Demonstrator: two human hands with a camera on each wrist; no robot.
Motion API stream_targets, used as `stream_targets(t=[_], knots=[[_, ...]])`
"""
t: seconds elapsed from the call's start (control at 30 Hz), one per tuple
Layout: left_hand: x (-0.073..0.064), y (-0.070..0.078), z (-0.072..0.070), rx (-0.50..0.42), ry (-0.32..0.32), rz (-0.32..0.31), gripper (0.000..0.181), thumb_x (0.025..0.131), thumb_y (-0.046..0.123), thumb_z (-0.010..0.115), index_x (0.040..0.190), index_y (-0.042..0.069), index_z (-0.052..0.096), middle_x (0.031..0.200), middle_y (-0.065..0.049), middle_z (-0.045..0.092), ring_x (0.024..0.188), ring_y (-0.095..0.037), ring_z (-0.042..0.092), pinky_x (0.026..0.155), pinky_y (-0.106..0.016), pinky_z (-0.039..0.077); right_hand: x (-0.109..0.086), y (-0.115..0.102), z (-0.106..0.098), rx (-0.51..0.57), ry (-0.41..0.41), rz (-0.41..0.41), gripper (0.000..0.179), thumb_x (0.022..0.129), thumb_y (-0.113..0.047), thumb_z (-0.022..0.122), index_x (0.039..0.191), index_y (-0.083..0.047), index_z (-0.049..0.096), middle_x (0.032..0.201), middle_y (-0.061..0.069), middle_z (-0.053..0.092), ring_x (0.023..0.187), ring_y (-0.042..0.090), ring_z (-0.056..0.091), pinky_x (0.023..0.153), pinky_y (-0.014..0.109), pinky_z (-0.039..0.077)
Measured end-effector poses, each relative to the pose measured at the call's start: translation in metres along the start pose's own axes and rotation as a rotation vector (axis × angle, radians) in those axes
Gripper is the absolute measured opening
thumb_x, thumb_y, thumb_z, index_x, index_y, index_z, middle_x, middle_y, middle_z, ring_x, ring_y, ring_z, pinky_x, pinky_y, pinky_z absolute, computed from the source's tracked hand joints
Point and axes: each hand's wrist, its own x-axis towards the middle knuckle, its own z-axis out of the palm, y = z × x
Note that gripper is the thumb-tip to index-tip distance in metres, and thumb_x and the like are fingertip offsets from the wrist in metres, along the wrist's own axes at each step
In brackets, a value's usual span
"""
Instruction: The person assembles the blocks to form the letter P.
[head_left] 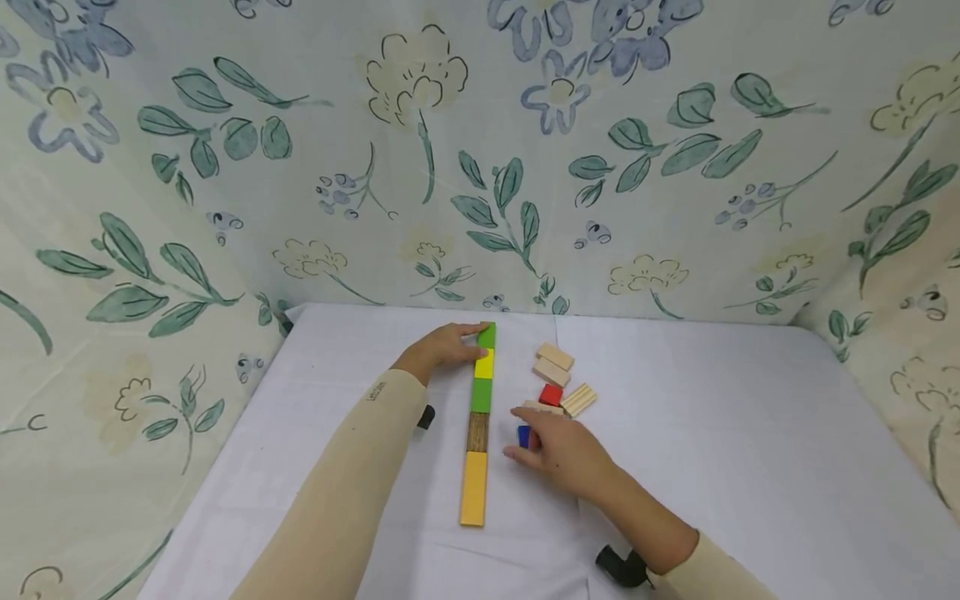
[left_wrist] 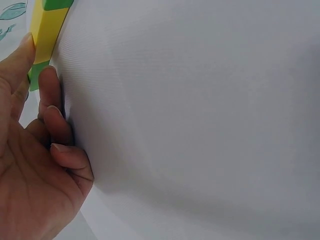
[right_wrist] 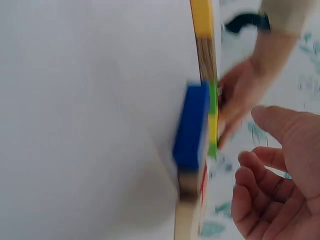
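A straight row of blocks runs away from me in the head view: an orange-yellow block (head_left: 473,490), a dark brown wood-grain block (head_left: 477,432), a green block (head_left: 482,395), a yellow block (head_left: 484,364) and another green block (head_left: 487,336) at the far end. My left hand (head_left: 444,346) is beside that end, index finger on the far green block and thumb against the yellow one. Its other fingers curl loosely near the cloth. My right hand (head_left: 573,458) hovers close by a blue block (right_wrist: 192,125), fingers apart and holding nothing.
Right of the row lies a loose group: plain wooden blocks (head_left: 553,371), a red block (head_left: 551,394) and a ridged wooden piece (head_left: 579,400). White cloth (head_left: 720,433) covers the table. A floral curtain (head_left: 555,233) hangs behind it.
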Motion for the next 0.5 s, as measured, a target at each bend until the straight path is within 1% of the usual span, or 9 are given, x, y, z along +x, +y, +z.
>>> stream_targets(t=[0.1, 0.2, 0.23, 0.3, 0.4, 0.5], knots=[[0.000, 0.000, 0.000, -0.012, -0.010, -0.009, 0.065, 0.093, 0.054, 0.069, 0.150, 0.057, 0.038, 0.169, -0.003, 0.030, 0.156, -0.036, 0.027, 0.124, -0.063, 0.025, 0.015, 0.025, -0.021, -0.079, 0.102, 0.112, 0.051, 0.092, -0.041, 0.075, 0.134, -0.013, 0.065, 0.085, -0.004, 0.064, 0.075, 0.012, 0.057, 0.067, 0.028, 0.054], [0.001, 0.001, -0.001, -0.026, -0.019, -0.016, 0.066, 0.093, 0.054, 0.069, 0.150, 0.057, 0.038, 0.170, -0.003, 0.029, 0.157, -0.036, 0.026, 0.125, -0.063, 0.024, 0.031, 0.050, -0.036, -0.130, 0.146, 0.215, 0.045, 0.095, -0.036, 0.072, 0.131, -0.009, 0.065, 0.100, 0.008, 0.069, 0.088, 0.023, 0.064, 0.077, 0.039, 0.060], [0.001, 0.001, -0.001, -0.028, -0.020, -0.017, 0.066, 0.093, 0.054, 0.069, 0.150, 0.057, 0.038, 0.170, -0.003, 0.029, 0.157, -0.036, 0.026, 0.125, -0.063, 0.024, 0.035, 0.057, -0.039, -0.136, 0.138, 0.236, 0.045, 0.096, -0.036, 0.071, 0.130, -0.008, 0.065, 0.105, 0.011, 0.070, 0.092, 0.025, 0.065, 0.081, 0.043, 0.061], [0.002, 0.001, -0.002, -0.029, -0.021, -0.020, 0.065, 0.093, 0.053, 0.070, 0.150, 0.057, 0.038, 0.170, -0.003, 0.030, 0.157, -0.036, 0.026, 0.125, -0.063, 0.024, 0.043, 0.068, -0.042, -0.135, 0.102, 0.253, 0.042, 0.097, -0.035, 0.070, 0.128, -0.007, 0.066, 0.109, 0.013, 0.070, 0.096, 0.027, 0.066, 0.083, 0.045, 0.060], [0.002, 0.001, -0.002, -0.032, -0.027, -0.026, 0.066, 0.093, 0.053, 0.070, 0.150, 0.057, 0.038, 0.170, -0.003, 0.029, 0.156, -0.037, 0.026, 0.125, -0.063, 0.024, 0.052, 0.076, -0.041, -0.111, 0.028, 0.264, 0.038, 0.097, -0.036, 0.070, 0.121, -0.007, 0.069, 0.103, 0.012, 0.068, 0.089, 0.025, 0.062, 0.077, 0.040, 0.058], [0.002, 0.000, -0.002, -0.033, -0.035, -0.030, 0.066, 0.093, 0.053, 0.069, 0.151, 0.057, 0.037, 0.170, -0.003, 0.029, 0.156, -0.037, 0.026, 0.125, -0.063, 0.025, 0.058, 0.079, -0.038, -0.098, -0.019, 0.276, 0.036, 0.095, -0.037, 0.071, 0.116, -0.008, 0.070, 0.097, 0.008, 0.066, 0.084, 0.022, 0.059, 0.072, 0.035, 0.053]])
